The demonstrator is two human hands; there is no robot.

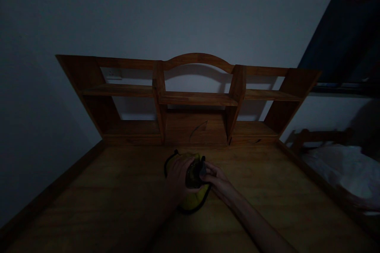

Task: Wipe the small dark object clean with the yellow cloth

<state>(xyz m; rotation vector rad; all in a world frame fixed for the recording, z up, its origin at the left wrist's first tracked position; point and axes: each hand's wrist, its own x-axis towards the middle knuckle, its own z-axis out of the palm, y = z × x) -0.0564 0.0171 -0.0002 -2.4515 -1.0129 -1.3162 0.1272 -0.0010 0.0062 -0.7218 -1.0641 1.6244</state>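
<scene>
A yellow item with black trim [189,202] is on the wooden desk in front of me, and the dim light hides its exact kind. It has a dark, rounded part with a slight shine [192,174] in its middle. My left hand [179,177] is closed around the left side of that dark part, its thumb running underneath. From the right, my right hand [216,176] pinches a small dark grey piece [203,171] at the part's edge. A black strap or edging curves out at the upper left and along the bottom.
Behind the hands, a wooden shelf unit [198,98] with an arched top stands at the desk's back edge against a pale wall. Raised wooden rims border the desk [118,189]. Whitish cloth or plastic [350,168] lies beyond the right rim, below a dark window [350,31].
</scene>
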